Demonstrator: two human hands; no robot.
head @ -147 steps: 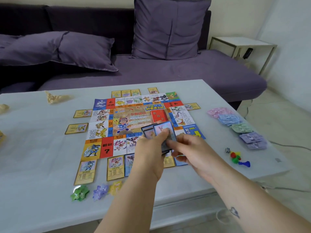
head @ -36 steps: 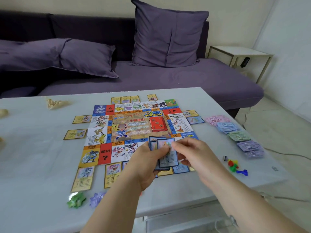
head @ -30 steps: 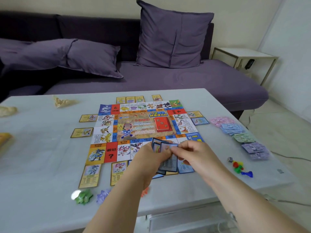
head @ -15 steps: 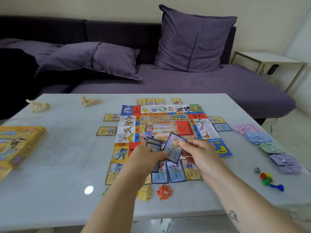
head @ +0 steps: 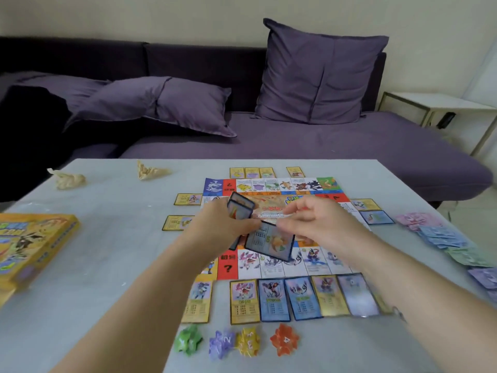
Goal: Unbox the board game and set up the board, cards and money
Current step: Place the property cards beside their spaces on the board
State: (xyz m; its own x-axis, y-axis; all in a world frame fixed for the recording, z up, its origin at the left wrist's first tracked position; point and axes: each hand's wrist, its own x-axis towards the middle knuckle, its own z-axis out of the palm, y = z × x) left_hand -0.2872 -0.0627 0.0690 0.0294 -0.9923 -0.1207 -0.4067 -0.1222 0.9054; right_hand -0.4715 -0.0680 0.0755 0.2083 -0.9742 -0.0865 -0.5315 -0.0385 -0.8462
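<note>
Head view, one frame. Game board [head: 269, 185] lies flat at centre of the pale table [head: 107, 238].

- Left hand [head: 223, 227]: fingers curled round a small stack of dark-edged cards [head: 240, 208], held upright over the board's left-centre.
- Right hand [head: 317, 224]: thumb and fingertips pinch one blue card [head: 270, 243] by its upper edge. The card is tilted and off the surface, above the board's lower row. Cannot tell whether the left fingertips also touch its corner.
- Row of laid-out cards [head: 274, 298] just below the board's lower edge, side by side; more single cards sit beside its left, upper and right edges.
- Four flower-shaped tokens [head: 285, 340] (green, purple, yellow, orange) in a line at lower centre of frame.
- Money piles [head: 435, 232], pink, blue, green and purple, run down the right edge of frame.
- Yellow game box [head: 29, 246] at left edge.
- Two crumpled paper scraps [head: 67, 179] at upper left of the table.
</note>
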